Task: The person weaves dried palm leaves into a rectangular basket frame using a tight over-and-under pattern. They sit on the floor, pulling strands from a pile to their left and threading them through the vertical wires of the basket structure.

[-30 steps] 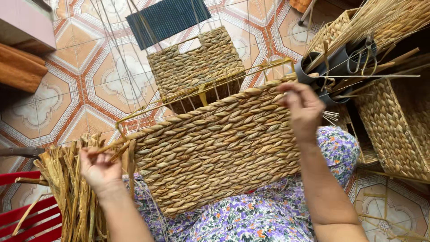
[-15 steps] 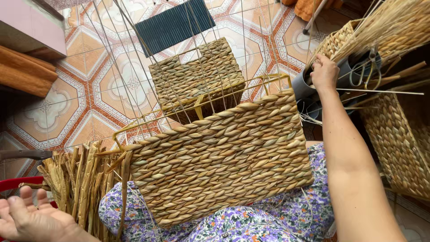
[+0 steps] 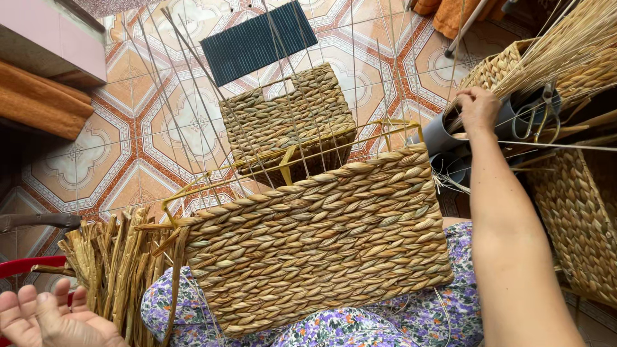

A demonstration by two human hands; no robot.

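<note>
A half-woven seagrass basket [image 3: 321, 244] on a yellow wire frame [image 3: 289, 160] rests on my lap, against my floral dress [image 3: 385, 324]. Neither hand touches it. My left hand [image 3: 51, 318] hovers at the lower left with its palm up and fingers apart, holding nothing, close to a bundle of dried reed strips [image 3: 116, 263]. My right hand [image 3: 479, 106] is stretched to the upper right, over the rim of a grey tube [image 3: 440, 135]. Its fingers are closed among the pale straw stalks [image 3: 565, 51] standing in that tube.
A smaller woven basket [image 3: 289, 115] stands on the tiled floor behind the frame, with a dark ribbed panel [image 3: 257, 42] beyond it. Scissors [image 3: 540, 109] sit among the tubes. Another woven basket [image 3: 578, 225] is at my right, folded orange cloth [image 3: 38, 106] at the left.
Both hands let go of the basket. My right hand reached up to the grey tube of straw, and my left hand dropped away to the lower left, palm open.
</note>
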